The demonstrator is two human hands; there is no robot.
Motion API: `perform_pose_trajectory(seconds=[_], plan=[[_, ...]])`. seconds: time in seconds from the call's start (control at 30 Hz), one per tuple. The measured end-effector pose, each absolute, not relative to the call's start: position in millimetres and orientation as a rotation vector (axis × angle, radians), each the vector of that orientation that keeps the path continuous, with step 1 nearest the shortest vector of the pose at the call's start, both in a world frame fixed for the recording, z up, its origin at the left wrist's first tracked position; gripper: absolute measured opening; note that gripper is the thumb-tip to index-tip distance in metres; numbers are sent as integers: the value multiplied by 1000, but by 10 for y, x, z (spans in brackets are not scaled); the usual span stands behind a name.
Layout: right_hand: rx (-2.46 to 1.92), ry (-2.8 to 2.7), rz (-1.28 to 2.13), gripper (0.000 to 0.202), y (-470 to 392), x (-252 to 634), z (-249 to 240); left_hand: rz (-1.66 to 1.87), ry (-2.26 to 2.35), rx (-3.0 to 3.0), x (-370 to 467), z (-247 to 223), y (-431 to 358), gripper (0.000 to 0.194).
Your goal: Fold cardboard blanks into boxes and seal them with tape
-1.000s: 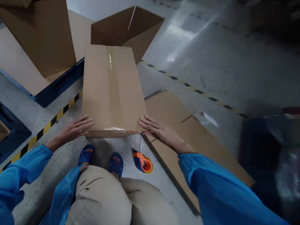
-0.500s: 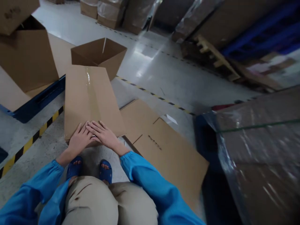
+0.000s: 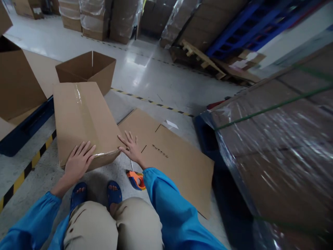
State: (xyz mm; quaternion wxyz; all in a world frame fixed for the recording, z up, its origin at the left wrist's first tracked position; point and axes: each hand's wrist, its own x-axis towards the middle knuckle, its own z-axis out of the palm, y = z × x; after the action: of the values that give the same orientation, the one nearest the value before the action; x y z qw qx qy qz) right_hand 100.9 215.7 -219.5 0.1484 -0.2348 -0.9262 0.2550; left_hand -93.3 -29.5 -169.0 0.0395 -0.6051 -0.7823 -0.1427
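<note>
A closed cardboard box (image 3: 84,114) stands in front of my feet, with clear tape along its top seam and over the near edge. My left hand (image 3: 79,160) lies flat on the top near the front left corner, fingers stretched out. At the right edge of the box, my right hand (image 3: 130,147) has its fingers spread and holds nothing; whether it touches the box I cannot tell. An orange and blue tape dispenser (image 3: 136,180) lies on the floor below my right hand. Flattened cardboard boxes (image 3: 179,163) are stacked to the right.
Behind the taped box stands an open cardboard box (image 3: 105,76). A bigger open box (image 3: 20,83) rests on a blue pallet (image 3: 28,126) at left. A film-wrapped pallet load (image 3: 286,146) fills the right side. Yellow-black tape (image 3: 36,158) marks the floor.
My hands were together at the front edge of the box and have parted, the left towards the left corner, the right to the right edge. The view turned right; the tape dispenser shows now.
</note>
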Motion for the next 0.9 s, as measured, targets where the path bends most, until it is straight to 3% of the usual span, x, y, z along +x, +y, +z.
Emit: perform_pose_trajectory(seconds=[0.1,0.2,0.33,0.53,0.73,0.9], plan=[[-693,-2413,1163,76,2174,1011,-2242,-503,-2496,-1897,-1066,-1658,-278,46],[-630,-2169,1387,79,2102,956,-2307,-541,-2622,-1963,-1202,-1626,-258,47],[-903,-1878,1314,72,1945,1201,-2583,-430,-2620,-1689,-1217,-1600,-320,58],[-1433,-1542,1185,71,1262,2251,-3202,-346,-2296,-1664,-1159,-1602,-563,54],[-1583,-1464,1272,56,335,2923,-3488,-285,-2046,-1794,-819,-1786,-372,47],[-1586,-1415,1316,54,227,2836,-3483,-348,-2128,-1769,-610,-1960,-225,46]])
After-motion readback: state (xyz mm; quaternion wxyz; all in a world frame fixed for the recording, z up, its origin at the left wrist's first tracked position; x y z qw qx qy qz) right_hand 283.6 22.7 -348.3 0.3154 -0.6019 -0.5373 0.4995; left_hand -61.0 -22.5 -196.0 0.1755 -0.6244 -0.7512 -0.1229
